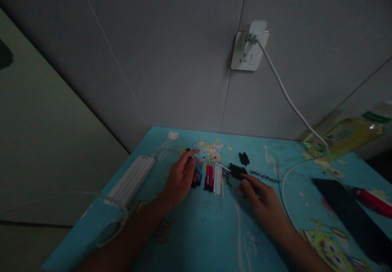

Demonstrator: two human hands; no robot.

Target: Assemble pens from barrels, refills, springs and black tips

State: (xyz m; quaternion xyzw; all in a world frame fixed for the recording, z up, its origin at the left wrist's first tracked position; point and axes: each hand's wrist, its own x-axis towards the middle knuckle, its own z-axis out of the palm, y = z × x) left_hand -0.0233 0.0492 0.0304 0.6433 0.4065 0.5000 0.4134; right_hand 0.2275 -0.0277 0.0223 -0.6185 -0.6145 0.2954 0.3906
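My left hand [181, 178] is curled around a blue pen barrel [199, 167], its index finger reaching over the top. Dark and blue pen parts lie beneath it, partly hidden. Just to the right are red pen barrels [209, 178] side by side, then a row of thin white pen refills [217, 179]. My right hand [260, 196] has its fingertips drawn together at a cluster of black pen parts [236, 170]; whatever is between them is too dark to make out. Small dark pieces [227, 178] lie between the refills and this hand.
A white power strip [131, 180] lies at the left. More black pieces [244, 158] and a line of small dark parts [265, 177] are at the right. A white cable [284, 90] hangs from the wall socket [248, 55]. Farther right are a yellow bottle [346, 135], a dark strip [349, 215] and a red-handled object [372, 201].
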